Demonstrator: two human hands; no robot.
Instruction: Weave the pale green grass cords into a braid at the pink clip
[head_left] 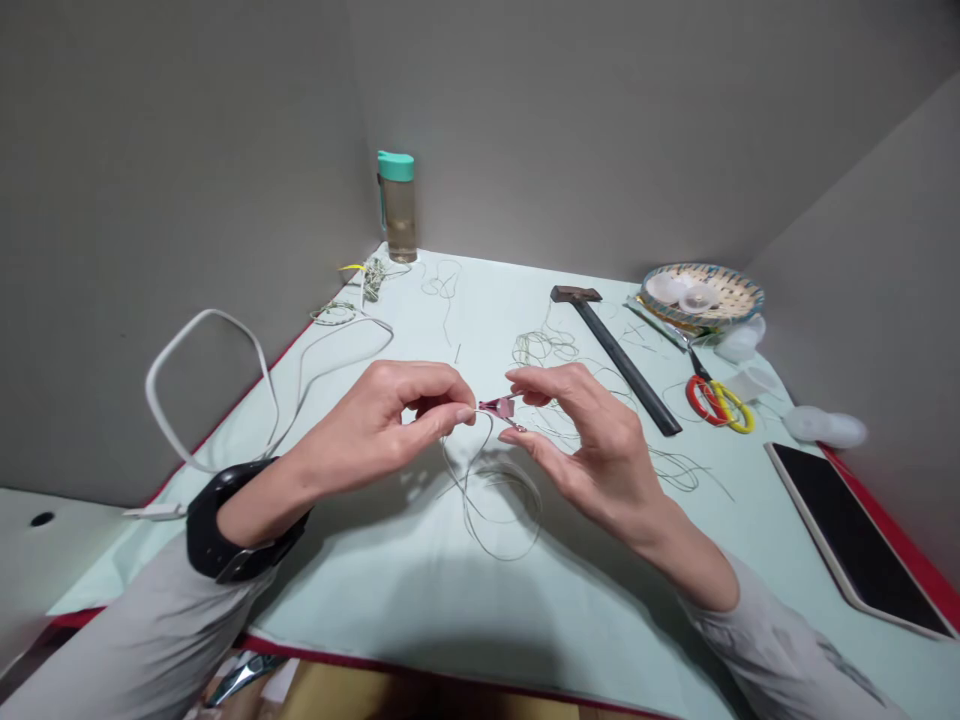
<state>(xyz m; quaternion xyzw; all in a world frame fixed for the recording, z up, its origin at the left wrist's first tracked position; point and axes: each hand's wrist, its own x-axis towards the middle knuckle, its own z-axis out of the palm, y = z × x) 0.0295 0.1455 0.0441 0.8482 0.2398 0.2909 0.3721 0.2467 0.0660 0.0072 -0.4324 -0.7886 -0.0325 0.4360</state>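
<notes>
Near the middle of the table my left hand point(390, 415) is closed in a pinch, with the end of a thin pale cord point(470, 492) at its fingertips. Thumb and fingers of my right hand point(592, 435) grip the two arms of a small pink-and-metal clip point(498, 407). The clip's narrow end meets the left fingertips; whether it bites the cord is too small to tell. Below both hands, loops of the cord hang down or lie on the pale cloth point(420, 600).
To the right are a hammer point(619, 360), scissors point(724, 403), a woven basket point(742, 295) and a phone point(855, 540). Tangled cord point(544, 346) lies behind my right hand. A bottle point(400, 210) stands at the back; a white cable point(262, 365) loops on the left.
</notes>
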